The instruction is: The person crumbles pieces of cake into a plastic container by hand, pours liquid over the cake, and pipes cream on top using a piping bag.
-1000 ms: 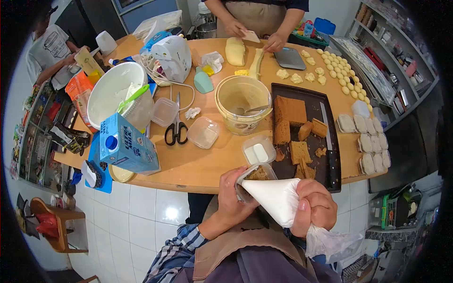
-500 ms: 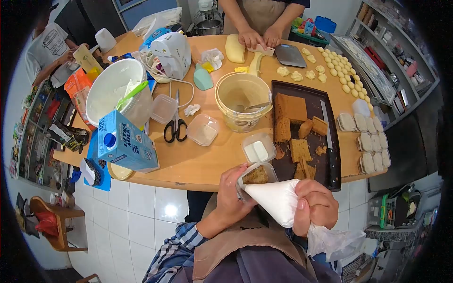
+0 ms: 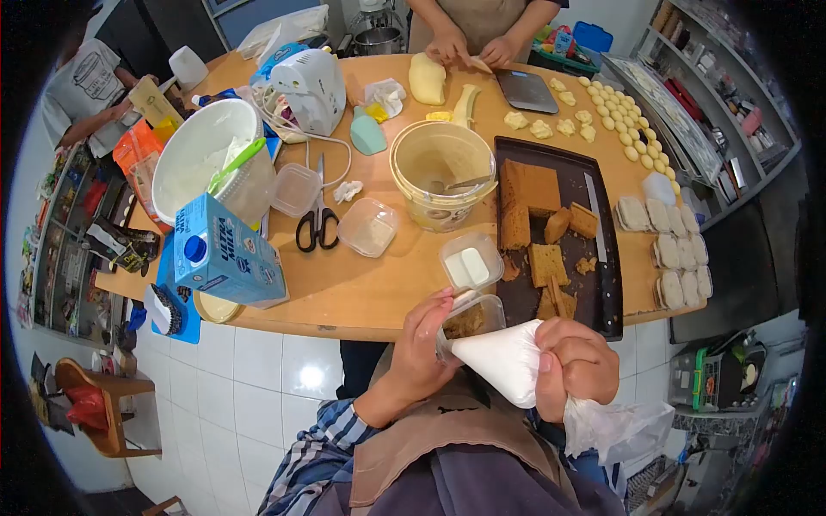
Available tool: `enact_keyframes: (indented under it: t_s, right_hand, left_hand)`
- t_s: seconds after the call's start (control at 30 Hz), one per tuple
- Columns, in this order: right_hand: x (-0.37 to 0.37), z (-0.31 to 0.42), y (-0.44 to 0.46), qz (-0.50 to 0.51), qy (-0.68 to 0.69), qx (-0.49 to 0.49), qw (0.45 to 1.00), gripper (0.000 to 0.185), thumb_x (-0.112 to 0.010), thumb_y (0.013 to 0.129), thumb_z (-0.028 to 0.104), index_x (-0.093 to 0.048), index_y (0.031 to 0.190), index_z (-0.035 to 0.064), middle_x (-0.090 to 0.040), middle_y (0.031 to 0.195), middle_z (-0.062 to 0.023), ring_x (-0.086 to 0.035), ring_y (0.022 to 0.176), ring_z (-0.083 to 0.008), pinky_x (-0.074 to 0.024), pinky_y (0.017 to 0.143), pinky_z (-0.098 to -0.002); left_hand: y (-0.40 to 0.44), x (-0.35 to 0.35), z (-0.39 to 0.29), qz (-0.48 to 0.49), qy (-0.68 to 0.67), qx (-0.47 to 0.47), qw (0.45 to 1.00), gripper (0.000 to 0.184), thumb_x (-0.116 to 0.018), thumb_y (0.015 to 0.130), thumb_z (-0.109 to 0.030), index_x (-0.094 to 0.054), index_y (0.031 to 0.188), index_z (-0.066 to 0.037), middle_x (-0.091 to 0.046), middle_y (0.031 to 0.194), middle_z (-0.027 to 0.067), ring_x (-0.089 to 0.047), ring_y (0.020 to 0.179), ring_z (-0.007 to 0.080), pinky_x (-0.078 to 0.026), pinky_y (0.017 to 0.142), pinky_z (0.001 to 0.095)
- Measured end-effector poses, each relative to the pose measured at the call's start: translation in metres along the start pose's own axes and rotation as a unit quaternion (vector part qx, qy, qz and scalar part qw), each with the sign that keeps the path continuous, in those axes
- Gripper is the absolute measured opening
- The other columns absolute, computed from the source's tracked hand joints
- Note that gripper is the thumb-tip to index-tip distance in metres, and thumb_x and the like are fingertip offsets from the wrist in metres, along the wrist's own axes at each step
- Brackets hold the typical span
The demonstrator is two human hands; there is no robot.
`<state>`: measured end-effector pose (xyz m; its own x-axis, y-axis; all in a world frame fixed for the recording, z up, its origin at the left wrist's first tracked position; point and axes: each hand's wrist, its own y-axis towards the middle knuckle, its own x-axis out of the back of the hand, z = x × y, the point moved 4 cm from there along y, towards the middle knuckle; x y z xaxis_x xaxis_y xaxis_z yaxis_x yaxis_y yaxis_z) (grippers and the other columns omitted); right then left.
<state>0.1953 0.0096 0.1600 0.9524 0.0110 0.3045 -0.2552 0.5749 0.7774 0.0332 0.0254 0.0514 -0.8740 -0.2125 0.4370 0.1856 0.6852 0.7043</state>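
Note:
My left hand (image 3: 416,351) holds a small clear plastic container (image 3: 483,315), tilted, with brown cake inside. My right hand (image 3: 578,368) is wrapped round the upper part of a piping bag (image 3: 506,359) full of white cream. The bag's tip points left, at the container's near edge; whether cream is coming out cannot be made out. Just beyond, a clear container (image 3: 471,262) with white content stands on the table. A dark tray (image 3: 592,296) to the right bears brown cake (image 3: 527,191), cut pieces and a long knife.
A large tub (image 3: 440,176), scissors (image 3: 317,225), a milk carton (image 3: 229,254) and a white bowl (image 3: 206,159) stand on the table (image 3: 361,297). Filled containers (image 3: 680,254) and dough balls lie at right. Across the table a co-worker's hands (image 3: 471,50) handle dough; another person is at far left.
The container in my left hand has shifted slightly right, the bag with it. The co-worker's hands have moved off the dough strip towards the scale's left edge.

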Motion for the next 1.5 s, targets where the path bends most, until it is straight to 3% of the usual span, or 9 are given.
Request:
enact_keyframes:
  t_s: [0.27, 0.37, 0.43, 0.6, 0.93, 1.03, 1.23, 1.33, 1.5]
  right_hand:
    - [0.002, -0.004, -0.006, -0.03, -0.037, -0.012, 0.999, 0.035, -0.055, 0.067, -0.016, -0.03, 0.053, 0.0038, -0.044, 0.053, -0.0091, -0.045, 0.046, -0.0242, -0.0463, 0.05, -0.0339]
    - [0.016, -0.007, -0.017, -0.161, -0.035, -0.022, 0.986, 0.027, -0.056, 0.07, -0.01, -0.036, 0.056, 0.0021, -0.049, 0.059, -0.0115, -0.049, 0.052, -0.0225, -0.0453, 0.051, -0.0338]
    - [0.022, -0.008, -0.029, -0.269, 0.011, -0.212, 0.939, 0.016, -0.05, 0.081, 0.007, -0.047, 0.068, -0.0014, -0.048, 0.069, -0.0094, -0.049, 0.065, -0.02, -0.0419, 0.062, -0.03]
    - [0.04, -0.032, -0.039, -0.49, 0.209, -0.162, 0.831, 0.021, -0.046, 0.086, 0.011, -0.038, 0.067, 0.0085, -0.037, 0.068, -0.0029, -0.04, 0.069, -0.0139, -0.0392, 0.066, -0.0307]
    - [0.057, -0.057, -0.054, -0.541, 0.275, -0.243, 0.756, 0.029, -0.044, 0.09, 0.02, -0.036, 0.063, 0.0118, -0.036, 0.063, -0.0011, -0.04, 0.065, -0.0141, -0.04, 0.065, -0.0299]
    - [0.06, -0.062, -0.06, -0.517, 0.294, -0.239, 0.767, 0.031, -0.045, 0.091, 0.02, -0.035, 0.062, 0.0121, -0.037, 0.063, -0.0012, -0.04, 0.063, -0.015, -0.0398, 0.064, -0.0297]
    - [0.059, -0.063, -0.062, -0.559, 0.295, -0.26, 0.73, 0.03, -0.044, 0.091, 0.021, -0.036, 0.064, 0.0123, -0.038, 0.062, -0.002, -0.041, 0.062, -0.0165, -0.0391, 0.06, -0.0296]
    - [0.062, -0.068, -0.068, -0.493, 0.342, -0.245, 0.761, 0.03, -0.044, 0.092, 0.021, -0.036, 0.064, 0.0122, -0.04, 0.063, -0.0025, -0.042, 0.063, -0.017, -0.04, 0.061, -0.0299]
    - [0.061, -0.068, -0.07, -0.521, 0.319, -0.261, 0.748, 0.03, -0.044, 0.092, 0.022, -0.037, 0.065, 0.012, -0.041, 0.064, -0.0025, -0.043, 0.066, -0.0174, -0.041, 0.064, -0.0315]
  left_hand:
    - [-0.002, -0.002, 0.003, 0.014, 0.001, -0.023, 1.0, 0.075, -0.08, 0.058, -0.006, -0.04, 0.121, 0.0, -0.049, 0.113, 0.0193, -0.052, 0.108, 0.0343, -0.044, 0.091, 0.0401]
    - [0.002, 0.002, 0.003, 0.027, -0.001, 0.051, 0.998, 0.078, -0.082, 0.058, -0.007, -0.038, 0.122, 0.0, -0.049, 0.113, 0.0178, -0.051, 0.108, 0.0314, -0.044, 0.092, 0.0383]
    - [0.0, 0.002, 0.007, 0.009, -0.067, 0.14, 0.988, 0.078, -0.081, 0.061, -0.006, -0.036, 0.124, 0.0, -0.048, 0.114, 0.0163, -0.051, 0.108, 0.028, -0.043, 0.092, 0.0361]
    - [-0.016, -0.004, 0.017, -0.035, -0.328, 0.31, 0.891, 0.077, -0.08, 0.065, -0.004, -0.032, 0.124, -0.001, -0.044, 0.117, 0.0108, -0.048, 0.11, 0.0185, -0.044, 0.093, 0.0322]
    - [-0.019, 0.001, 0.02, -0.005, -0.742, 0.385, 0.549, 0.07, -0.064, 0.075, 0.004, -0.026, 0.13, -0.015, -0.04, 0.129, 0.0152, -0.046, 0.119, 0.0332, -0.05, 0.09, 0.0509]
    - [-0.017, 0.006, 0.019, -0.011, -0.691, 0.379, 0.616, 0.07, -0.072, 0.072, -0.011, -0.032, 0.129, -0.007, -0.035, 0.133, 0.02, -0.036, 0.125, 0.0422, -0.056, 0.082, 0.044]
    - [-0.023, 0.011, 0.025, -0.05, -0.824, 0.333, 0.455, 0.084, -0.066, 0.071, -0.025, -0.022, 0.141, -0.009, -0.027, 0.14, 0.0231, -0.033, 0.127, 0.0448, -0.045, 0.093, 0.0561]
    - [-0.02, 0.014, 0.027, -0.066, -0.775, 0.368, 0.509, 0.084, -0.061, 0.071, -0.03, -0.02, 0.142, -0.009, -0.027, 0.141, 0.0221, -0.032, 0.127, 0.045, -0.039, 0.096, 0.0603]
    - [-0.025, 0.008, 0.032, -0.069, -0.714, 0.349, 0.603, 0.099, -0.077, 0.063, -0.023, -0.019, 0.142, -0.008, -0.033, 0.139, 0.0169, -0.039, 0.125, 0.0358, -0.041, 0.097, 0.0527]
